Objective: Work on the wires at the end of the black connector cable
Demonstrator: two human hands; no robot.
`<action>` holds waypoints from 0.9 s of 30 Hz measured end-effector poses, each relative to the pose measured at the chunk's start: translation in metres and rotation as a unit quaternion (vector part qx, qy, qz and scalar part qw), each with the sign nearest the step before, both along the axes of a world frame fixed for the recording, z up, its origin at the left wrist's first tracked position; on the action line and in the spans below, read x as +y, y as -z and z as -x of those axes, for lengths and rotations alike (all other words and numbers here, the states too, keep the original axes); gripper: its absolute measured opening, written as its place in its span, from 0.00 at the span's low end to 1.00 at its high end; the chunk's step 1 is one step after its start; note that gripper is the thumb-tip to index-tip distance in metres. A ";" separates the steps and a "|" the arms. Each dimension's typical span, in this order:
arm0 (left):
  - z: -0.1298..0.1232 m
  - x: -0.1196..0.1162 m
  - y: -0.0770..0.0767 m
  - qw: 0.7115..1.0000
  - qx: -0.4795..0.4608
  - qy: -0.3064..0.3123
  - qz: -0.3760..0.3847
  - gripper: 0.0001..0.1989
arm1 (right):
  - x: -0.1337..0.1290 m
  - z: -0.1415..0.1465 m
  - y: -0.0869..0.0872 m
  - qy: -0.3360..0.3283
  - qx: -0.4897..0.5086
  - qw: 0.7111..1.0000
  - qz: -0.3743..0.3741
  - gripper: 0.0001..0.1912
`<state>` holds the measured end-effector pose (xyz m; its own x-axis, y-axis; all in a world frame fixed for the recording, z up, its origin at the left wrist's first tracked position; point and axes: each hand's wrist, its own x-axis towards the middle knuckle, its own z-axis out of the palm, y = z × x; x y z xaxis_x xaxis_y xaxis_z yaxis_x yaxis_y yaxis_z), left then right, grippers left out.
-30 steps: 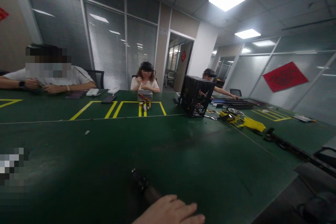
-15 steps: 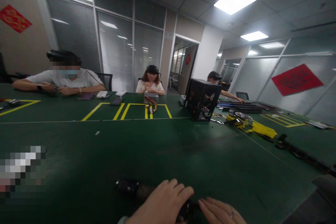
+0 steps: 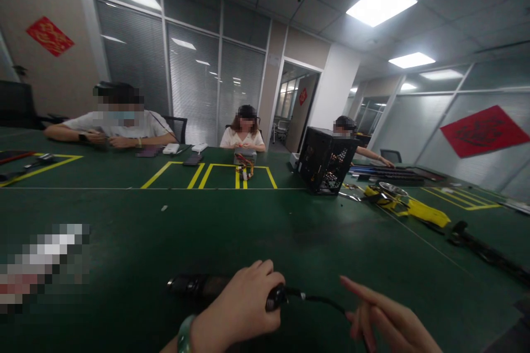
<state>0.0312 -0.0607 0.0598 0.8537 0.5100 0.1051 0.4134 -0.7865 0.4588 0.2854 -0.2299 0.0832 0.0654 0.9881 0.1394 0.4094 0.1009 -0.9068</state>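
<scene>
And there's the right hand [image 3: 387, 314] swinging out to the right, away from the left hand [image 3: 244, 300] it was crowding half a second ago, and a thin black cord [image 3: 325, 300] is now showing in the gap between them! The left hand is curling over the black cylinder [image 3: 199, 287], fingers bent around its right part, the green bracelet [image 3: 186, 333] sitting at the wrist. That cylinder is lying low at the near side of the green surface [image 3: 248, 231], its left end pointing out past the knuckles, its right end poking from under the fingers with the cord trailing from it. The right hand is spreading, one finger stretching toward the left; the cord is meeting its lower fingers, but whether they're pinching it, I can't tell. So the handling, as I'm judging it, is passing from the cylinder's end to the cord, with the left hand doing the steadying. Farther off, the black computer case [image 3: 323, 162] is standing upright, well apart.
</scene>
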 end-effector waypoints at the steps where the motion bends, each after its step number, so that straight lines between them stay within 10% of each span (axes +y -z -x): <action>1: 0.000 0.001 0.000 1.000 0.001 -0.008 -0.004 0.15 | 0.012 0.004 -0.009 0.010 0.015 1.000 -0.003 0.25; 7: 0.007 0.025 0.009 0.993 -0.012 -0.101 -0.061 0.22 | 0.113 0.037 -0.038 -0.016 -0.047 0.999 0.012 0.25; 13: 0.023 0.058 0.017 0.967 0.020 -0.209 -0.142 0.14 | 0.194 0.086 0.011 -0.046 -0.143 0.988 -0.040 0.22; 20: 0.026 0.064 0.025 0.970 -0.002 -0.201 -0.139 0.08 | 0.189 0.117 0.061 -0.081 -0.128 0.988 -0.033 0.22; 27: 0.024 0.063 0.033 0.972 0.035 -0.198 -0.126 0.13 | 0.199 0.091 0.061 -0.121 -0.091 0.984 0.096 0.20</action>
<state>0.0067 0.0026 0.0267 0.6057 0.7653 0.2180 0.7291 -0.6435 0.2332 0.1942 -0.0305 0.0217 -0.1840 0.9809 -0.0631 0.5515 0.0498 -0.8327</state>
